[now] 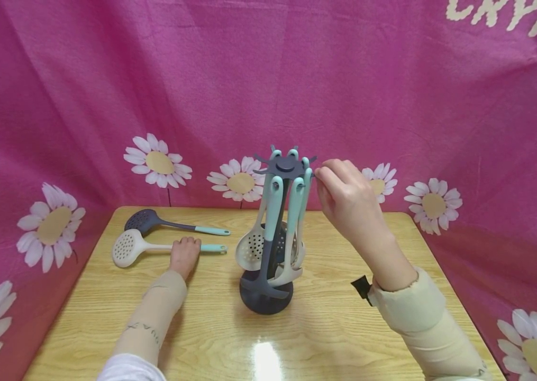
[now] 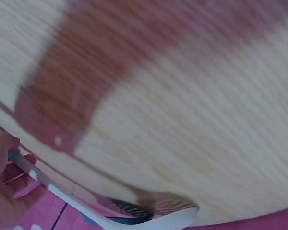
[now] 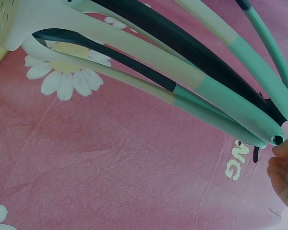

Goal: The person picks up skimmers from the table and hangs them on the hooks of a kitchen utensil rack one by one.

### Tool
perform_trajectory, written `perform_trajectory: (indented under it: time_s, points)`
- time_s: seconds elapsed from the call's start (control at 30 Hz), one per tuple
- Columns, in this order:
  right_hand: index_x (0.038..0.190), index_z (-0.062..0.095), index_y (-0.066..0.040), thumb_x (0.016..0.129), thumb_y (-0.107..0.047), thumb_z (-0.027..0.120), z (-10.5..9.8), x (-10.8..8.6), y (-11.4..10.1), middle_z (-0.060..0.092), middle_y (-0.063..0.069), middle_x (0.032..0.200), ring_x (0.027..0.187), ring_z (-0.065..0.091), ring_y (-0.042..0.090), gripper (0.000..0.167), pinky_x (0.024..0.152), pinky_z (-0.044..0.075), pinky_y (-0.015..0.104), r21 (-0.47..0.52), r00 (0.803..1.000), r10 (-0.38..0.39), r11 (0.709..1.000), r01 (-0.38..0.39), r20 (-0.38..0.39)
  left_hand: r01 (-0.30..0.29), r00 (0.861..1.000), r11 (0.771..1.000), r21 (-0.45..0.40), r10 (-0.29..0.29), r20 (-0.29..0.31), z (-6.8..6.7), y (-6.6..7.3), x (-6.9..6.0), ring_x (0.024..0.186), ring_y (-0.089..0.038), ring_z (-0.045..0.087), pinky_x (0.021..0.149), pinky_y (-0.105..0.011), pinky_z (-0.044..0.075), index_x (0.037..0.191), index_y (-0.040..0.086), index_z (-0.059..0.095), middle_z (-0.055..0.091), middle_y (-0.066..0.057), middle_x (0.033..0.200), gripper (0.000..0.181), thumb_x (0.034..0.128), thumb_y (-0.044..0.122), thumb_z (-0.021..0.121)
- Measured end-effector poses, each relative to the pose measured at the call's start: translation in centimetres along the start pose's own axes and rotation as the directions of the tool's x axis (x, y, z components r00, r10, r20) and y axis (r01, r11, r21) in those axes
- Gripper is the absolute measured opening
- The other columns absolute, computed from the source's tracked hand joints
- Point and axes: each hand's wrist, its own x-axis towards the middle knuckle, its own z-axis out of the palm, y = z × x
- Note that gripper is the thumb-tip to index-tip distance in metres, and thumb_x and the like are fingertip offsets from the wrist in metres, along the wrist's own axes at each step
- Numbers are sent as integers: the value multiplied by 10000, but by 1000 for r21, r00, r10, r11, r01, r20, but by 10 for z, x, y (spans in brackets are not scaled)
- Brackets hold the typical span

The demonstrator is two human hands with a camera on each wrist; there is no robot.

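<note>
A white skimmer with a mint handle end lies on the left of the table, and my left hand grips its shaft. In the left wrist view, thumb and fingers of the left hand are round the skimmer. A dark utensil stand rises in the middle, hung with several mint-handled utensils. At its top right, my right hand pinches a hook tip beside a hanging handle. The right wrist view shows the right hand's fingertips close against that handle's holed end.
Behind the white skimmer lies a dark slotted skimmer with a mint handle. The stand's round base rests on the wooden table. A pink cloth with daisies surrounds the table's back and sides.
</note>
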Motion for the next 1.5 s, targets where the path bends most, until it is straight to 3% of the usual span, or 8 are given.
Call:
perform_trajectory:
  time_s: [0.2,0.33,0.63,0.77,0.93,1.1,1.3,1.5]
  points:
    - [839,583,35,808,79,504,1,0,0,564,136,827,736,515,294,95,637,453,345,5,1000,2,1000,-2,-2,-23,1000,999,40,23,7,-12,-3,3,931,-331,542,726,-439,481,1002,16,523,566,-197,966,122,889,-4,484]
    - [831,582,37,813,77,501,2,0,0,560,136,823,727,509,292,92,632,449,344,11,1000,2,1000,-2,1,0,1000,999,32,1,-14,-26,-5,5,900,-316,551,654,-411,503,992,11,523,580,-201,936,103,899,4,478]
    - [825,579,31,814,80,490,2,1,-1,556,134,820,722,502,291,101,623,448,343,12,1000,0,1000,0,5,11,993,991,-132,-26,-113,-60,-9,10,776,-349,593,580,-443,508,850,-23,532,607,-212,803,29,839,2,540]
    - [830,578,30,823,71,483,2,1,-1,557,134,824,727,504,289,104,629,449,342,8,1000,1,1000,-2,7,18,993,974,-225,-44,-110,-81,-11,8,730,-372,604,559,-456,499,827,-16,527,611,-212,771,130,782,37,636]
    - [831,580,33,818,78,488,2,1,-1,560,136,825,733,507,292,104,634,451,344,14,1000,6,1000,-6,1,33,992,947,-318,-71,-108,-103,-12,6,684,-371,609,514,-446,478,867,-19,514,611,-211,746,169,780,58,637]
    - [839,585,35,818,84,487,1,1,-1,564,133,830,743,513,287,112,647,459,340,4,1000,6,1000,-6,10,-2,981,926,-378,-71,-180,-122,-10,0,626,-344,594,483,-421,454,876,-39,502,579,-192,700,181,779,40,632]
    - [841,590,37,815,81,502,0,0,-1,565,138,835,754,518,291,101,658,465,347,7,1000,9,1000,-9,9,-72,957,899,-432,-61,-285,-144,-5,-6,513,-255,471,444,-355,386,756,-2,448,435,-104,588,135,747,4,583]
    - [838,592,40,813,82,501,1,0,0,566,141,832,751,517,292,103,651,461,346,14,1000,11,1000,-11,6,-91,950,869,-485,-71,-306,-170,3,-14,486,-208,401,440,-307,343,737,28,428,337,-40,570,129,782,53,546]
